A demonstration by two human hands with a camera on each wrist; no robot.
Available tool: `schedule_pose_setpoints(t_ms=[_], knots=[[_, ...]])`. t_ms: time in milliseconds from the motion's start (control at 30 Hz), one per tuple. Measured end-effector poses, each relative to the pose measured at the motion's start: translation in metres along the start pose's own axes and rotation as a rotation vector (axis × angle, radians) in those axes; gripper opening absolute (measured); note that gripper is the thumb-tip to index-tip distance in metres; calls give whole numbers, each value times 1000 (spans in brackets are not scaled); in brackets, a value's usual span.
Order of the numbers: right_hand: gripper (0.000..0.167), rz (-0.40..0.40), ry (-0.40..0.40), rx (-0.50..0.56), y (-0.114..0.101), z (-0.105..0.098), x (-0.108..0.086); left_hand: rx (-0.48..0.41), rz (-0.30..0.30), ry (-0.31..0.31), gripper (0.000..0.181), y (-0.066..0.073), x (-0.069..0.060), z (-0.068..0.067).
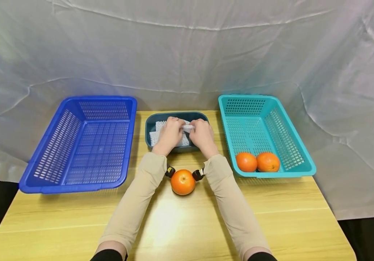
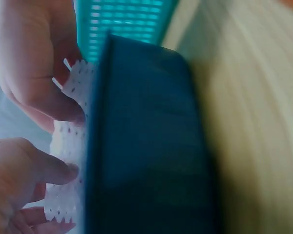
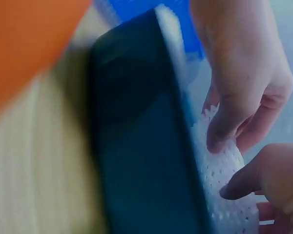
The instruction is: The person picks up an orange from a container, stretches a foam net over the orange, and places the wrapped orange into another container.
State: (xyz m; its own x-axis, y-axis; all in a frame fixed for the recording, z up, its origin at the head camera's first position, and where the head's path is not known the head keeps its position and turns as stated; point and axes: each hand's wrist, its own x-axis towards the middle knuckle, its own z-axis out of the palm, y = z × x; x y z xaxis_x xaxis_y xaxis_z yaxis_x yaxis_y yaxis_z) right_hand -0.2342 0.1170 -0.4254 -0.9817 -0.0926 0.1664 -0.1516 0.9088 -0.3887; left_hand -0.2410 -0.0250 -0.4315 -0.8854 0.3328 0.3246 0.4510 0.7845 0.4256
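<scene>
Both hands are over the dark blue-green box [image 1: 191, 149] at the table's back middle. My left hand [image 1: 171, 133] and right hand [image 1: 202, 136] pinch a white foam net sleeve [image 1: 188, 127] between thumbs and fingers, one at each side. In the left wrist view the sleeve [image 2: 66, 146] shows its jagged edges just behind the box wall. More white foam nets [image 1: 154, 138] lie in the box, partly hidden by the hands. An orange [image 1: 183, 182] sits on the table between the forearms, in front of the box.
A blue basket [image 1: 76, 188] stands to the left of the box. On the right is a teal basket [image 1: 299, 156] with two oranges [image 1: 256, 162] at its near end. Behind everything hangs a grey cloth [image 1: 187, 54]. The wooden table [image 1: 164, 232] extends toward me.
</scene>
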Motion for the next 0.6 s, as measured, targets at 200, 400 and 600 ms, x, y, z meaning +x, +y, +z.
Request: schedule_pose_setpoints(t_ms=[200, 400, 600], knots=[[25, -36, 136, 90, -13, -28, -15, -95, 95, 187, 16, 12, -4, -26], [26, -67, 206, 202, -29, -63, -41, -447, 69, 321, 15, 24, -22, -52], [20, -174, 225, 384, -39, -87, -70, -819, 25, 392, 18, 34, -46, -73]])
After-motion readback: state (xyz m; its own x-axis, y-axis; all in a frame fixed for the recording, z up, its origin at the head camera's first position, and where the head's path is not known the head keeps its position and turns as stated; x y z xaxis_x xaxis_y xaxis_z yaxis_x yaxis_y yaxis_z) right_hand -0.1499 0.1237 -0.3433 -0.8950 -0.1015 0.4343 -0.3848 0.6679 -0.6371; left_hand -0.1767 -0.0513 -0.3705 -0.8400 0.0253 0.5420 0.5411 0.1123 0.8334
